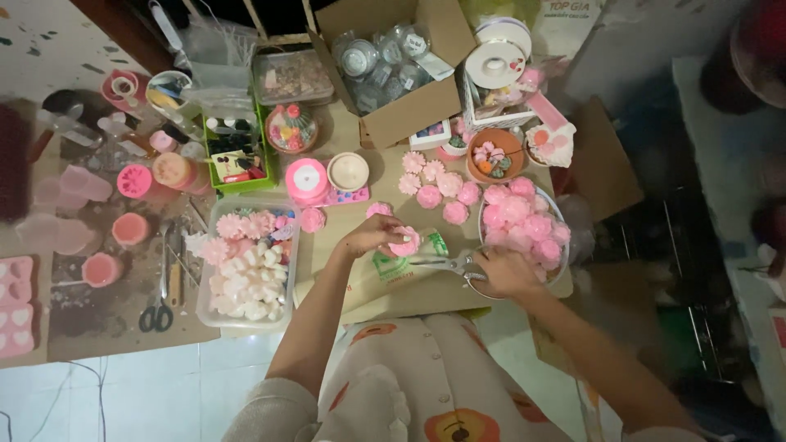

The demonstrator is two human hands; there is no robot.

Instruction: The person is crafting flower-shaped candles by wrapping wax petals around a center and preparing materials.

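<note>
Left hand [372, 237] grasps a pink flower-shaped wax piece [404, 242]; right hand [503, 272] grips silver metal scissors [446, 263] near the bowl of pink flowers [562, 214].

One head-worn camera looks almost straight down from above, fairly near, onto a low craft table [327, 270]; the right edge is perhaps too dim to read.

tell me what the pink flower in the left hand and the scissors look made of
Small pink flower-shaped piece in the left hand: probably moulded wax or soap, matte and opaque. Silver scissors in the right hand: metal blades, judging by their shine.
</note>
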